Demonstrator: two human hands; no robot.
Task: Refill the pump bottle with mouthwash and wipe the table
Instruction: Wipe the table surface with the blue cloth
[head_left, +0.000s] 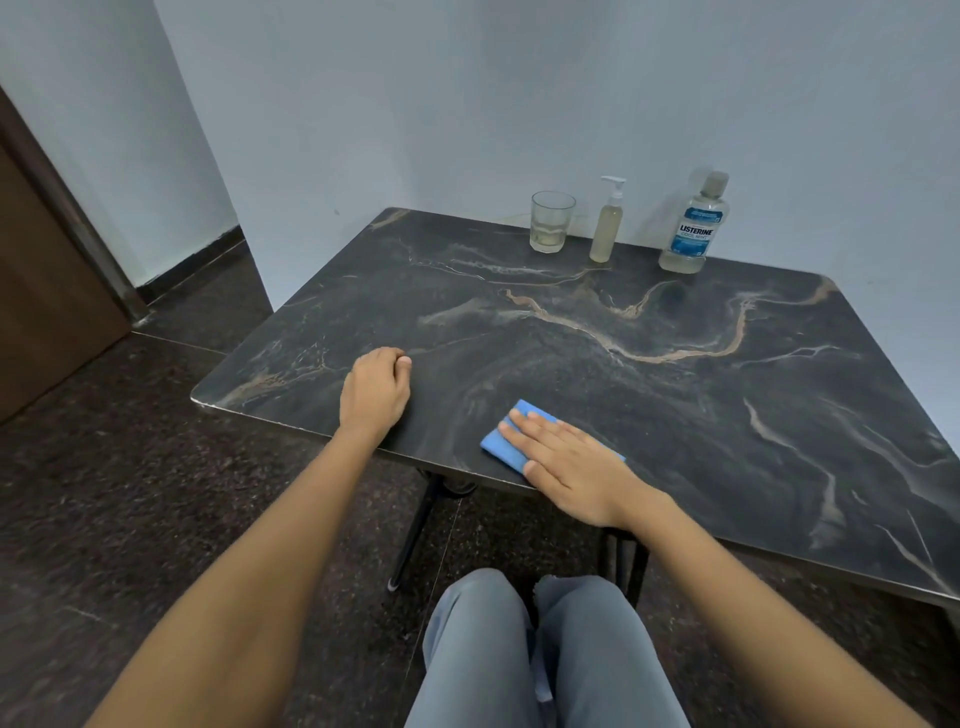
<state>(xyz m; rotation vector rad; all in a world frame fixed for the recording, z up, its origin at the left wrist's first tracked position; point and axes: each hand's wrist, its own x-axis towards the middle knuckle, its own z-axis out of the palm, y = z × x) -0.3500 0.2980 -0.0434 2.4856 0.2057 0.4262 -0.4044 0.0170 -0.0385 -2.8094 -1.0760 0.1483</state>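
Right hand (571, 465) flat on blue cloth (501, 441) near table (675, 415) edge

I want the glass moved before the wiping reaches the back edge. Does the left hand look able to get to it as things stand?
Probably yes. The left hand rests curled on the table holding nothing, and only bare tabletop lies between it and the glass at the far edge. It looks like a long stretch, so leaning forward may be needed.

2 bare forearms, no sleeves; hands without rings or gloves; grey-blue trousers (545, 660) cover both legs.
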